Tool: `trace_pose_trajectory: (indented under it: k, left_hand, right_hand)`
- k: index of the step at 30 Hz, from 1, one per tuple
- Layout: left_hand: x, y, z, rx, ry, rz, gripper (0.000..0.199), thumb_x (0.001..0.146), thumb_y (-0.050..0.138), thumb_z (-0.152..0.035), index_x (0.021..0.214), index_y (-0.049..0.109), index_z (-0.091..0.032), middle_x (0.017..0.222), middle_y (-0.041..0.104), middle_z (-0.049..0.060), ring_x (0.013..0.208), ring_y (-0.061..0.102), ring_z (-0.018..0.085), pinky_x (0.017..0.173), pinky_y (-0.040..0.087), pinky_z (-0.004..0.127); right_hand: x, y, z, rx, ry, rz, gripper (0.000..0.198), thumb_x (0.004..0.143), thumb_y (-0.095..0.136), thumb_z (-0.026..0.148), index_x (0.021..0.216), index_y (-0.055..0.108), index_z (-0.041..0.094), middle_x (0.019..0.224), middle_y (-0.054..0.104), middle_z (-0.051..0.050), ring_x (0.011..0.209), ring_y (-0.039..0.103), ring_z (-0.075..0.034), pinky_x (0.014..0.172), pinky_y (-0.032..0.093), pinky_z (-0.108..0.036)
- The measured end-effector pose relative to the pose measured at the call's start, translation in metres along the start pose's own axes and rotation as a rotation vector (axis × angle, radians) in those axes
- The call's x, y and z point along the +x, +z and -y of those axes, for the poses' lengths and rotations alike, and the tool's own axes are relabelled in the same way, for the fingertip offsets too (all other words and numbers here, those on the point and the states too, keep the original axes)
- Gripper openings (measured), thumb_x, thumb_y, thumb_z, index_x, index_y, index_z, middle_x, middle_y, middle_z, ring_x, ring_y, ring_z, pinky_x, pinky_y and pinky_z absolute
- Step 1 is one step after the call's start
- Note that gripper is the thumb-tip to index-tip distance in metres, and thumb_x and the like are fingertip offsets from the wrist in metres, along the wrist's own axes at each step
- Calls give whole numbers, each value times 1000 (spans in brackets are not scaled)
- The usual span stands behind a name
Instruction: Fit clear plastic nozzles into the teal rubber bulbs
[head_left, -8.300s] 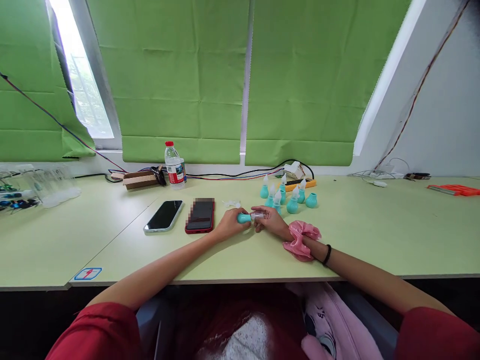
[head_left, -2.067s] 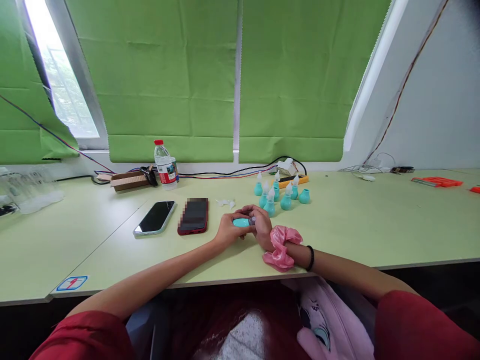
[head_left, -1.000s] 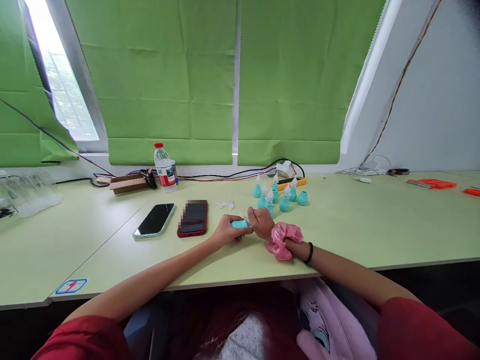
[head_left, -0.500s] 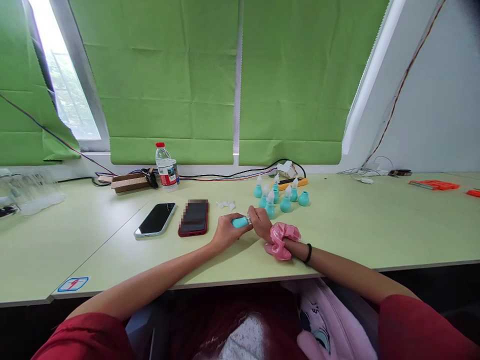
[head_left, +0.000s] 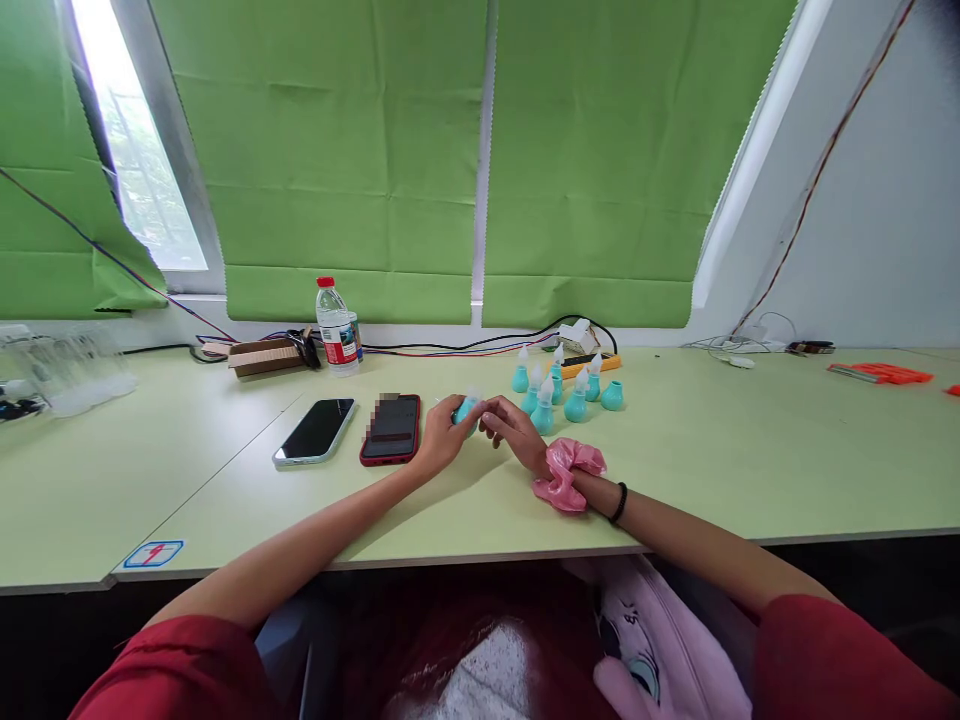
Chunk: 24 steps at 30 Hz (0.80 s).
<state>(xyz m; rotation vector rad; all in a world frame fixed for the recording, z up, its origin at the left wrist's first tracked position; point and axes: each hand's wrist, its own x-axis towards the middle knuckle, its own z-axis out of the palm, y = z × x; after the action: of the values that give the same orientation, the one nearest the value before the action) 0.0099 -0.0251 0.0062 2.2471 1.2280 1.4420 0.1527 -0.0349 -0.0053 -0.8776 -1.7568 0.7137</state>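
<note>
My left hand is closed around a teal squeeze bulb held just above the table, with a pale tip showing above it. Beside it, my right hand has loosely bent fingers that are apart, their tips close to the bulb's right side; whether they touch it is unclear. Behind my right hand stand several teal bulbs with translucent white tips. One teal bulb without a tip stands at the right of that group. Small clear pieces behind my left hand are mostly hidden.
Two phones, one light-cased and one red-cased, lie left of my hands. A water bottle, cardboard box and cables stand along the back. Clear cups are far left; orange-red tools lie far right.
The bulb has turned from lying sideways between both hands to tip up in my left hand. My right hand has come off its end, fingers loosened. The view has shifted slightly.
</note>
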Motion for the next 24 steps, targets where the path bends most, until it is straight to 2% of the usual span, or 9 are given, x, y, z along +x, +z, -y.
trace_pose_trajectory:
  k: [3, 6, 8, 11, 15, 18, 24]
  left_hand:
    - [5, -4, 6, -3, -43, -12, 34, 80, 33, -41, 69, 51, -14, 61, 51, -1, 57, 43, 10, 52, 30, 20]
    - [7, -6, 9, -23, -55, 5, 32, 81, 32, -41, 86, 50, -16, 72, 56, 1, 64, 48, 11, 58, 33, 20]
    - [6, -5, 9, -8, -72, 40, 32, 81, 32, -41, 93, 48, -16, 75, 57, 1, 68, 50, 12, 62, 34, 20]
    - [4, -2, 7, 32, -66, 126, 31, 80, 33, -40, 92, 48, -17, 76, 58, 1, 68, 50, 12, 63, 35, 21]
    - [1, 1, 4, 52, -67, 197, 27, 79, 37, -37, 91, 49, -17, 75, 59, 2, 67, 51, 13, 61, 34, 21]
    - [0, 1, 4, 70, -60, 220, 28, 79, 36, -35, 97, 47, -17, 71, 58, 1, 65, 51, 14, 58, 33, 22]
    - [-2, 1, 8, 164, -68, 319, 34, 78, 36, -42, 98, 49, -17, 65, 56, 3, 66, 51, 18, 58, 32, 25]
  right_hand:
    - [5, -1, -10, -129, -43, 26, 30, 79, 40, 36, 104, 47, 21, 99, 51, -5, 82, 49, -14, 58, 45, -24]
    - [8, -4, -22, -471, -106, 35, 39, 71, 52, 31, 107, 46, 19, 113, 43, -9, 98, 41, -20, 74, 42, -33]
    - [9, -6, -28, -673, -122, 143, 38, 69, 54, 29, 105, 50, 19, 114, 43, -10, 103, 38, -23, 83, 35, -38]
    - [9, -7, -30, -794, -109, 280, 24, 73, 47, 24, 95, 57, 19, 100, 53, -8, 95, 44, -21, 82, 34, -37]
    - [8, -7, -28, -771, -66, 212, 19, 69, 46, 11, 78, 61, 19, 82, 58, -4, 79, 50, -15, 72, 39, -29]
    - [10, -8, -26, -695, -81, 89, 16, 66, 48, 10, 73, 61, 18, 77, 59, -3, 69, 50, -13, 68, 40, -28]
    - [12, -9, -12, -310, -185, -240, 15, 73, 45, 22, 84, 53, 18, 84, 58, -4, 68, 51, -12, 57, 44, -24]
